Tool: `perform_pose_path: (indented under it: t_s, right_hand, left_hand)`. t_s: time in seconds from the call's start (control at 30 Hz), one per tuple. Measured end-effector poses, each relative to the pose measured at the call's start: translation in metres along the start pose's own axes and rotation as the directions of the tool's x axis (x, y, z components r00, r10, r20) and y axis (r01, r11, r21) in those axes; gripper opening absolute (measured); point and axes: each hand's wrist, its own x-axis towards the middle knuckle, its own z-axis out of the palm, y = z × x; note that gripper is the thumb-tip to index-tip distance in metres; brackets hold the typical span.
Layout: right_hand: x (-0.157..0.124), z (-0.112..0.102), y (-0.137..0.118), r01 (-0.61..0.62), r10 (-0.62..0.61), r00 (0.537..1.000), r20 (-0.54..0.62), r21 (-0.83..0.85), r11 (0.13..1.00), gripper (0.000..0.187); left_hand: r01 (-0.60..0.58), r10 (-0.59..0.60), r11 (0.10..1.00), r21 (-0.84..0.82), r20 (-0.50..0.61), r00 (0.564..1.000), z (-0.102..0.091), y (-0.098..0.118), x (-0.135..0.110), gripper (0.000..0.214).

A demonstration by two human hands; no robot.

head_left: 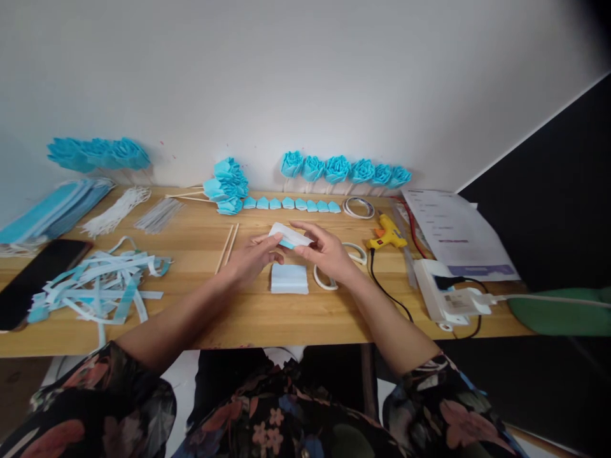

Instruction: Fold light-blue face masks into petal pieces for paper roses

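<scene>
Between my two hands is a small piece of face-mask fabric, white on top with a blue edge showing below. My left hand pinches its left end between thumb and fingers. At the right end, my right hand grips it with the thumb underneath and fingers above. Just below the hands a flat stack of pale fabric squares lies on the table. Beyond them runs a row of small folded blue pieces. Two thin wooden sticks lie left of my left hand.
Blue fabric roses stand along the wall; more roses lie on sticks. Cut strips, a phone and masks are left. A yellow glue gun, tape rolls and a power strip with cables are right.
</scene>
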Motion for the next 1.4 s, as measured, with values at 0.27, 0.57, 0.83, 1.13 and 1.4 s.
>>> perform_pose_path:
  t_s: [0.27,0.57,0.83,1.13,1.4]
  right_hand:
    - [0.001,0.004,0.008,-0.021,0.023,0.999,-0.034,0.056,0.998,0.053]
    - [0.000,-0.008,-0.005,0.060,-0.066,0.993,-0.097,-0.073,0.996,0.053]
    - [0.002,-0.023,-0.026,0.513,-0.452,0.853,0.259,-0.574,0.639,0.055]
    - [0.011,-0.007,-0.009,0.538,-0.494,0.834,0.246,-0.560,0.630,0.030]
    - [0.006,-0.001,0.001,0.455,-0.477,0.874,0.097,-0.508,0.731,0.010]
  left_hand:
    - [0.091,-0.088,0.992,0.091,-0.038,0.995,-0.003,-0.011,0.001,0.036]
    - [0.110,-0.128,0.981,-0.162,-0.108,0.986,-0.001,0.003,-0.001,0.015]
    - [0.182,-0.187,0.956,-0.231,0.002,0.982,-0.003,0.008,-0.005,0.012]
    - [0.185,-0.177,0.958,-0.219,0.057,0.983,-0.005,0.003,-0.005,0.016]
    - [0.127,-0.126,0.992,0.008,-0.081,0.989,-0.007,-0.005,-0.003,0.021]
